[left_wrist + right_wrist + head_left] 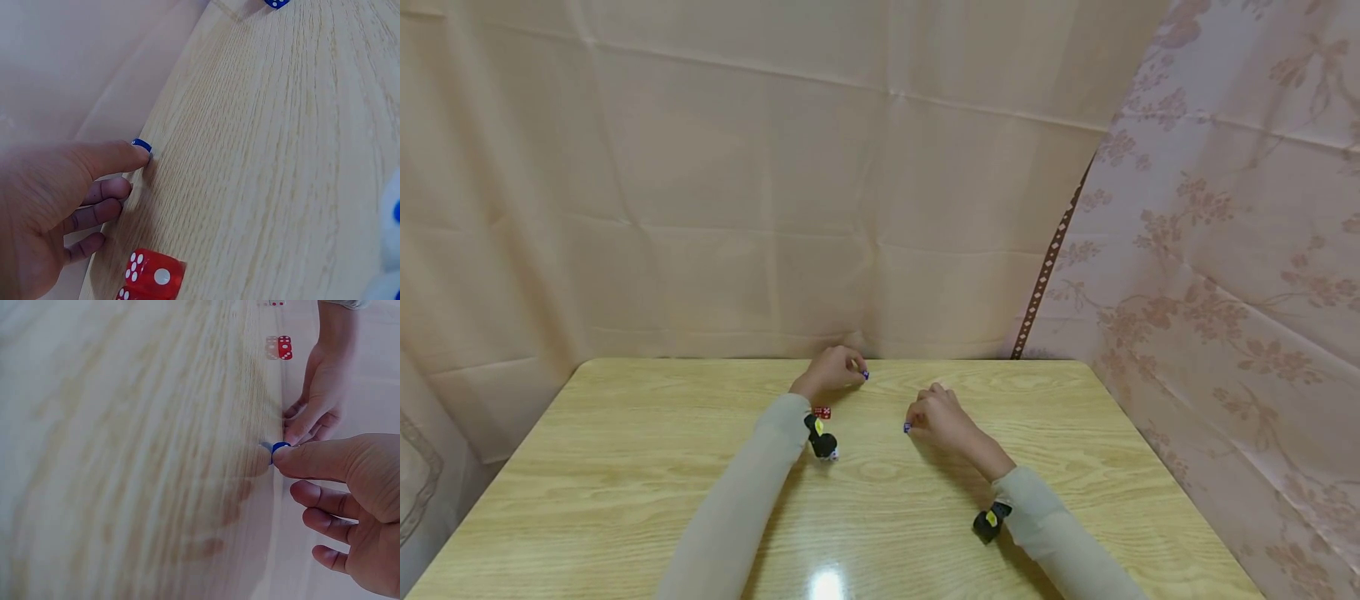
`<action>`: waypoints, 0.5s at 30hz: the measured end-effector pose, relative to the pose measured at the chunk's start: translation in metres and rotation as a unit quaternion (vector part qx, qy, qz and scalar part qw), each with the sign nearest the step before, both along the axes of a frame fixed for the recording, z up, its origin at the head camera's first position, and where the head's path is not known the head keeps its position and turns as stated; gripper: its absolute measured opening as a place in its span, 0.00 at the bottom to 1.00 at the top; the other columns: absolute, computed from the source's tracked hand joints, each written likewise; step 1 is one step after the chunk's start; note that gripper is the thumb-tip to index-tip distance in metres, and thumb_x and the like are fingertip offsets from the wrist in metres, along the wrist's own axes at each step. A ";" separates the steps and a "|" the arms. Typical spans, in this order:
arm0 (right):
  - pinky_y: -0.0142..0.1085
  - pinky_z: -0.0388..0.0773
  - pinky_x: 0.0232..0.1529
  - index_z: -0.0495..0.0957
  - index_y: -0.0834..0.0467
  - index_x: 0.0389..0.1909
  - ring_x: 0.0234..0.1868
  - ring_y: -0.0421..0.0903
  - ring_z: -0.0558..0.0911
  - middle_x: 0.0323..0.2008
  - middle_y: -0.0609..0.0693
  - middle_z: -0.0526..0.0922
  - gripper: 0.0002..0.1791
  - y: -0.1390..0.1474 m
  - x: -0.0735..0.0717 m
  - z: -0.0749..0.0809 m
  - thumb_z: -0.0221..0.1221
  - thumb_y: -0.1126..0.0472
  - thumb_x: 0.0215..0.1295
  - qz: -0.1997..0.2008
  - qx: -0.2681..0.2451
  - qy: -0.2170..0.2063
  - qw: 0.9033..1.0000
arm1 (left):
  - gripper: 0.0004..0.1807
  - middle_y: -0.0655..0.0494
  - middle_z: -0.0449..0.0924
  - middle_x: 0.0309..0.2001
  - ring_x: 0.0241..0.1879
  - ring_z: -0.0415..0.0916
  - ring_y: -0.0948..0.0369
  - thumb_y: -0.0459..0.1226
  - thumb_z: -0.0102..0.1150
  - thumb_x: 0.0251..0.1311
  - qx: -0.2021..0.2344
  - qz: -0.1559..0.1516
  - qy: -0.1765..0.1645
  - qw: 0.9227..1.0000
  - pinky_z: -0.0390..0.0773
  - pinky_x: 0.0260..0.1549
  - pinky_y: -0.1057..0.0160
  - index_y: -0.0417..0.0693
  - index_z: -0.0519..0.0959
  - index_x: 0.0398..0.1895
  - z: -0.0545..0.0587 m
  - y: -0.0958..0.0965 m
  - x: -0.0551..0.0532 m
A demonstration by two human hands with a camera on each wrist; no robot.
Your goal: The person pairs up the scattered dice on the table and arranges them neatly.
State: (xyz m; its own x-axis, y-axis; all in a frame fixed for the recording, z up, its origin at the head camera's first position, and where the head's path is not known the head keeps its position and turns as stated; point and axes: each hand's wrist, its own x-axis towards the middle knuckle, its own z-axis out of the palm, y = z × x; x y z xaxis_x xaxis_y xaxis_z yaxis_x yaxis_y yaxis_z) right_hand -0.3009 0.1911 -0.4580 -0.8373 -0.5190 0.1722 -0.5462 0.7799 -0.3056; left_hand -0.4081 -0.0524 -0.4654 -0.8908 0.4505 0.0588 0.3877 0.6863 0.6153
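Observation:
Near the back edge of the table, my left hand (837,369) pinches a small blue die (865,375) between thumb and fingers. In the left wrist view that die (142,145) shows just past the thumb tip, low at the tabletop. My right hand (938,417), nearer the front and to the right, pinches another blue die (907,427). The right wrist view has this die (281,447) partly covered by the thumb. Beside the left wrist lie red dice (823,412) with white pips, one on another in the left wrist view (153,274).
White dice (832,455) with coloured pips sit partly hidden by the left wrist's black camera (822,442). The wooden table (625,467) ends at a beige curtain (737,208). A floral curtain (1225,292) hangs at the right.

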 end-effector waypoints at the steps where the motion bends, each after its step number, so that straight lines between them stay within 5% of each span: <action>1: 0.38 0.55 0.40 0.87 0.53 0.30 0.34 0.41 0.62 0.27 0.44 0.76 0.04 0.000 0.000 0.000 0.73 0.62 0.57 -0.001 0.002 0.000 1.000 | 0.07 0.52 0.85 0.42 0.41 0.78 0.59 0.36 0.68 0.61 0.004 0.000 -0.002 1.000 0.78 0.43 0.59 0.47 0.86 0.41 0.001 0.000 0.001; 15: 0.37 0.55 0.40 0.87 0.52 0.30 0.34 0.41 0.62 0.27 0.43 0.77 0.04 0.001 0.000 -0.001 0.73 0.62 0.58 0.001 0.007 0.003 1.000 | 0.04 0.55 0.84 0.37 0.37 0.76 0.60 0.38 0.71 0.61 -0.003 -0.006 -0.003 1.000 0.76 0.38 0.62 0.48 0.86 0.36 0.003 0.000 0.002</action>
State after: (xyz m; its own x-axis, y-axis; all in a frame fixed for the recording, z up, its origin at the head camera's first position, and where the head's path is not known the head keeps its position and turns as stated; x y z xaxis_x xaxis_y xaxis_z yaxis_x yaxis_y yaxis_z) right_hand -0.3006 0.1918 -0.4587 -0.8352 -0.5229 0.1702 -0.5496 0.7828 -0.2918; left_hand -0.4059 -0.0521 -0.4627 -0.8858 0.4614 0.0507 0.3920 0.6850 0.6141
